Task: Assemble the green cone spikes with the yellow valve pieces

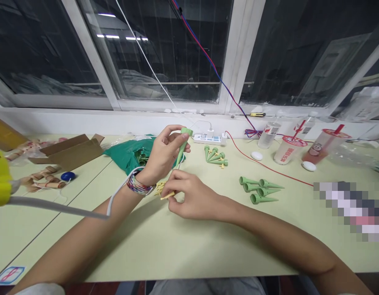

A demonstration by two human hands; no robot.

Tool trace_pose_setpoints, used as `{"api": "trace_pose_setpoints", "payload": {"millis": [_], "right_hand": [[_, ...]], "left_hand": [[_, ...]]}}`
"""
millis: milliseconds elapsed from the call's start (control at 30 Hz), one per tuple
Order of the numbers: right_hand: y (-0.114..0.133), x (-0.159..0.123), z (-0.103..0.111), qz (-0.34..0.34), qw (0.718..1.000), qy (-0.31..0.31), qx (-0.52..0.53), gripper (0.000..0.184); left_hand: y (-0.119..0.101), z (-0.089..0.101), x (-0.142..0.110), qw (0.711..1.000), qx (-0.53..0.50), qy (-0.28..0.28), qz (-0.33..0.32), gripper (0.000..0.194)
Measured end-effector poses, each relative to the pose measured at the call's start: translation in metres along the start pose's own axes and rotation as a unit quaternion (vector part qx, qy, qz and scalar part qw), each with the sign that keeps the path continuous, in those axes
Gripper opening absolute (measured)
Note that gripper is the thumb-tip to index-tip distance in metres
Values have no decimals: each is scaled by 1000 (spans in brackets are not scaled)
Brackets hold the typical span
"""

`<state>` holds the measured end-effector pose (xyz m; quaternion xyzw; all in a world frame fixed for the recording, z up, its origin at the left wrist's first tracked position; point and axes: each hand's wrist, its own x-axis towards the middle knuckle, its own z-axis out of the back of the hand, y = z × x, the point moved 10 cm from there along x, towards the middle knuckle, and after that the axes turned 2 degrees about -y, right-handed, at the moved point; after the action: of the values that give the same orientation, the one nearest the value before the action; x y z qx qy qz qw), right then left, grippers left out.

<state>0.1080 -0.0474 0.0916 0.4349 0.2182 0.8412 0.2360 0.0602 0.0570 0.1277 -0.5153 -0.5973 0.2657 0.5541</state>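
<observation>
My left hand (163,155) is raised above the table and grips a green plastic cone spike (182,147) upright between fingers and thumb. My right hand (191,196) pinches a thin yellow plastic stem (167,196) just below it. A small yellow cross-shaped part (160,187) shows beside the fingertips, partly hidden by them. Farther right, a group of green cone spikes (259,190) lies on the table. A smaller group of green spikes (214,157) with yellow parts lies nearer the window.
A power strip (209,139) with a red wire (269,164) sits against the sill. Plastic cups (286,149) stand at right. At left are a green bag (131,155), a cardboard box (71,151), wooden pieces (46,178), and a yellow corded device (0,180).
</observation>
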Motion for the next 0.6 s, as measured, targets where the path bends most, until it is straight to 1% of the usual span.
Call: {"api": "trace_pose_setpoints", "payload": {"millis": [67, 133, 167, 233, 300, 367, 467, 600], "right_hand": [[18, 4, 25, 24, 998, -51, -1, 18], [23, 8, 56, 28, 991, -126, -16, 18], [21, 9, 73, 24, 985, -167, -19, 17], [10, 9, 99, 3, 973, -231, -13, 14], [0, 9, 116, -4, 963, -271, -10, 11], [-3, 9, 124, 11, 960, -280, -24, 9], [0, 10, 125, 38, 963, -261, -55, 6], [3, 9, 132, 47, 960, -266, -66, 8]], "left_hand": [[2, 0, -2, 999, -20, -8, 25, 37], [2, -1, -3, 999, -29, -6, 36, 38], [2, -2, -4, 999, -30, -2, 33, 39], [1, -3, -4, 999, -24, 8, 22, 39], [2, -3, -3, 1000, -12, 20, 21, 39], [6, -4, -4, 999, -4, 34, 31, 37], [9, -6, -5, 998, -2, 52, 42, 34], [10, -8, -6, 997, -8, 61, 52, 33]]}}
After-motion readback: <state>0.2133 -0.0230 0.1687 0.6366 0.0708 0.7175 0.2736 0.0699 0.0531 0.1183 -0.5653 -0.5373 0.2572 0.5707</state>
